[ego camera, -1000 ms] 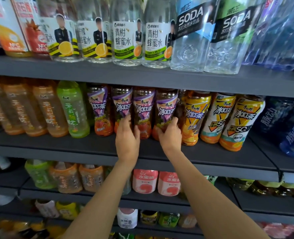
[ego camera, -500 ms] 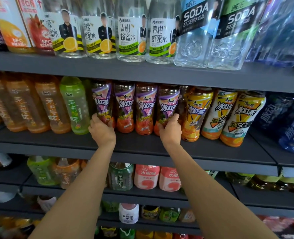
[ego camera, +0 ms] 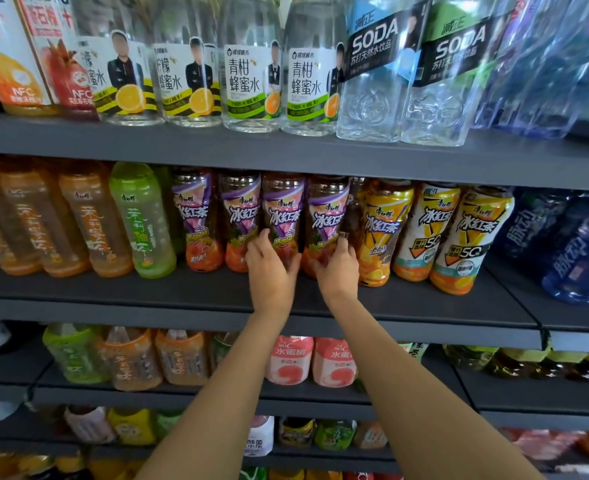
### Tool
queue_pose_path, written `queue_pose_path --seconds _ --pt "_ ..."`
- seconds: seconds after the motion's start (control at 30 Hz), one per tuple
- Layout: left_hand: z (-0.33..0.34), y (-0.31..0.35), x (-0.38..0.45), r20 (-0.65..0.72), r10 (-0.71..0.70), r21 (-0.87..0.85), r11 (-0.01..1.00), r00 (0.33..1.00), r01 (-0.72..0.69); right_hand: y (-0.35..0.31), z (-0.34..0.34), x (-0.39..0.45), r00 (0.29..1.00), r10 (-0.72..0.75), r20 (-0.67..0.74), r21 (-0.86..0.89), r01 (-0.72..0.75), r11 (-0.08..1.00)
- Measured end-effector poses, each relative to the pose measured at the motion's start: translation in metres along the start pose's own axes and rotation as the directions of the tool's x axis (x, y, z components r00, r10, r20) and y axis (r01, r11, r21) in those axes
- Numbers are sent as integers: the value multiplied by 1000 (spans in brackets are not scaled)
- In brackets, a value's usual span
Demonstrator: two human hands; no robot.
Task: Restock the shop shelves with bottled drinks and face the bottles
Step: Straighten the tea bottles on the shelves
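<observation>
Head view: I see left hand (ego camera: 271, 268) and right hand (ego camera: 338, 268) each curled around a purple-label tea bottle (ego camera: 282, 220) on the middle shelf (ego camera: 113, 289); full, slick plastic, so I'd grip low on the body.

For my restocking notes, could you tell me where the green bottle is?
The green bottle stands left of centre on the middle shelf, between orange bottles and purple-labelled ones.

Four purple-labelled tea bottles (ego camera: 282, 216) stand upright, labels forward.
</observation>
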State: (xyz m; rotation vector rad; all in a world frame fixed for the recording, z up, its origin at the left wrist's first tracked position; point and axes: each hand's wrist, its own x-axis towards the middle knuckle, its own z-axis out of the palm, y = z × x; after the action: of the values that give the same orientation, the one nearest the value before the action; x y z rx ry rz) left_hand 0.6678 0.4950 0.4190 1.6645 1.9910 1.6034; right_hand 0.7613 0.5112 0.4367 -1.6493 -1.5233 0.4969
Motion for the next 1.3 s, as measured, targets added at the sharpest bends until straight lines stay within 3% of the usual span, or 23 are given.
queue_pose_path --seconds 0.1,0.27,0.53,0.63,0.7,0.77,0.83,0.87,0.93,1.07,1.3 --pt "12 3 2 11 -95 110 990 995 93 1 1 -2 1000 -21 -9 -67 20 998" --pt "14 1 14 -39 -120 231 965 992 125 -2 -1 -1 999 -32 14 -98 33 995" --pt "9 -1 18 5 -140 131 982 990 138 2 -4 3 997 -40 60 -118 47 992" --pt "7 3 4 -83 -92 88 991 992 99 4 -19 3 990 -103 95 -205 121 971" --pt "9 8 -12 -129 31 56 998 991 -24 10 -33 -1 978 -209 -26 -202 200 959" --pt "14 15 -25 -67 158 44 987 985 -155 19 -50 -8 935 -256 -247 -134 229 964" --pt "20 24 -28 19 190 15 982 982 -191 29 -65 -10 899 -177 -400 -42 174 984" --pt "23 29 -28 44 180 -1 984 983 -180 34 -71 -7 908 -106 -405 -11 111 994" --pt "28 36 -27 55 153 -30 988 987 -151 43 -74 3 955 10 -295 26 -3 1000" --pt "34 42 -29 49 175 -12 984 983 -175 50 -70 24 997 43 -71 60 -39 997" --pt "34 39 -34 33 169 19 985 985 -170 62 -84 19 994 -8 -110 -130 -7 992"
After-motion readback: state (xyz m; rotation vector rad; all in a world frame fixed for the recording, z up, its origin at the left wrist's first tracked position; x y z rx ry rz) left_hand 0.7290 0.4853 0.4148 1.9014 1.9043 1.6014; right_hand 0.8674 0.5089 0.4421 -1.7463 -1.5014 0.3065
